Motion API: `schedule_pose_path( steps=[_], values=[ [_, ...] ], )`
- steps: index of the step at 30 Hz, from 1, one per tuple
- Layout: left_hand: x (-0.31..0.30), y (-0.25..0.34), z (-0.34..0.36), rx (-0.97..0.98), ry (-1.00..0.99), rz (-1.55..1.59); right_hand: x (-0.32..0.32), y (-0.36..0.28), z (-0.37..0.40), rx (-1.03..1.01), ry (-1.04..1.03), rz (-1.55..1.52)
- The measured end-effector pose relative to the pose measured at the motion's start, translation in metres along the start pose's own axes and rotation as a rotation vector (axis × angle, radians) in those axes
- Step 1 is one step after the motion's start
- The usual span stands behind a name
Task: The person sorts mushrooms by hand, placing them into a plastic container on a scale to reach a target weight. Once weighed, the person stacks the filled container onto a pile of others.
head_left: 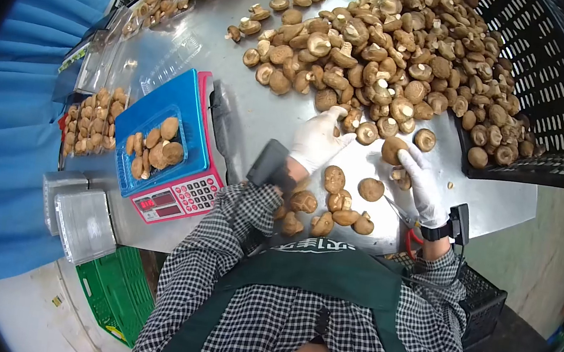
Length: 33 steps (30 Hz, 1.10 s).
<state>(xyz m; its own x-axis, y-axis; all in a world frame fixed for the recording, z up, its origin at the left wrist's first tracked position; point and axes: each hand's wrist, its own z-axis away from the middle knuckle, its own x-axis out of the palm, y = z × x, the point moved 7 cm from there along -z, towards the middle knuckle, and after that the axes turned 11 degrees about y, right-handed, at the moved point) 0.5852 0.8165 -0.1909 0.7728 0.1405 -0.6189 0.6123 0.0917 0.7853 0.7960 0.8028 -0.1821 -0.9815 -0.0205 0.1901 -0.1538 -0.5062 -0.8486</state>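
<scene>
My gloved left hand (318,138) is at the near edge of the large mushroom pile (381,54), its thumb and fingers around a small brown mushroom (351,120). My gloved right hand (423,188) pinches a round mushroom (393,150) by its edge. Under that hand lies another mushroom (401,179), partly covered. Red-handled scissors (414,241) show below my right palm; whether the hand bears on them is unclear. Between my forearms, several loose mushrooms (339,200) rest on the metal table (497,202) close to the apron.
On the left, a blue-topped scale (163,109) carries a clear tray with mushrooms (159,147). Filled packs (95,121) and stacked trays (83,222) lie beyond it. A black crate (546,89) borders the pile at right; a green crate (114,293) stands below left.
</scene>
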Motion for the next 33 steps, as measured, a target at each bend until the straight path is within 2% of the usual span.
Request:
schedule_pose_path(
  steps=[2, 3, 4, 6, 7, 9, 10, 12, 14, 16, 17, 19, 20, 22, 25, 29, 31, 32, 33],
  values=[
    [0.001, 0.016, -0.004, 0.326, 0.204, -0.355, -0.005, 0.003, -0.006, -0.055, -0.025, 0.353],
    [0.007, 0.013, -0.005, 0.322, 0.176, -0.403, -0.007, 0.004, -0.007, -0.020, -0.045, 0.413],
    [0.007, 0.014, -0.006, 0.322, 0.175, -0.405, -0.006, 0.005, -0.007, -0.020, -0.046, 0.411],
    [0.007, 0.025, -0.002, 0.474, 0.212, -0.454, 0.001, -0.008, -0.004, -0.230, -0.023, 0.365],
    [0.004, 0.025, -0.001, 0.473, 0.210, -0.455, 0.004, -0.010, -0.003, -0.228, -0.023, 0.363],
    [0.001, 0.034, 0.011, 0.683, 0.142, -0.388, 0.004, -0.010, -0.003, -0.157, 0.020, 0.348],
    [-0.004, 0.033, 0.013, 0.682, 0.136, -0.387, 0.002, -0.003, -0.007, -0.151, 0.023, 0.346],
    [-0.009, 0.029, 0.019, 0.641, 0.013, -0.243, 0.000, -0.004, -0.016, -0.486, 0.050, 0.545],
    [-0.013, 0.027, 0.025, 0.636, -0.027, -0.264, -0.001, -0.003, -0.021, -0.514, 0.064, 0.648],
    [-0.011, 0.015, 0.025, 0.455, -0.140, -0.126, 0.004, -0.006, -0.020, -0.547, 0.071, 0.749],
    [-0.010, 0.011, 0.026, 0.450, -0.138, -0.127, 0.007, -0.010, -0.016, -0.544, 0.063, 0.849],
    [-0.020, 0.002, 0.020, 0.317, 0.041, -0.012, 0.014, -0.018, -0.009, -0.537, 0.054, 0.952],
    [-0.021, 0.004, 0.019, 0.315, 0.041, -0.009, 0.018, -0.020, -0.006, -0.508, 0.055, 1.057],
    [-0.014, 0.007, 0.019, 0.305, -0.105, -0.073, 0.024, -0.023, -0.002, -0.475, 0.053, 1.168],
    [0.006, 0.002, 0.020, 0.329, -0.177, -0.178, 0.037, -0.024, 0.000, -0.639, 0.022, 1.336],
    [0.007, 0.001, 0.018, 0.336, -0.097, -0.120, 0.049, -0.013, -0.009, -0.728, 0.054, 1.500],
    [0.000, -0.003, 0.016, 0.181, -0.100, 0.152, 0.046, -0.009, -0.009, -0.783, 0.085, 1.470],
    [-0.006, -0.001, 0.015, 0.182, -0.096, 0.149, 0.045, -0.009, -0.009, -0.841, 0.113, 1.436],
    [-0.003, -0.010, 0.016, -0.088, -0.225, 0.425, 0.044, -0.006, -0.010, -0.848, 0.109, 1.432]
  ],
)
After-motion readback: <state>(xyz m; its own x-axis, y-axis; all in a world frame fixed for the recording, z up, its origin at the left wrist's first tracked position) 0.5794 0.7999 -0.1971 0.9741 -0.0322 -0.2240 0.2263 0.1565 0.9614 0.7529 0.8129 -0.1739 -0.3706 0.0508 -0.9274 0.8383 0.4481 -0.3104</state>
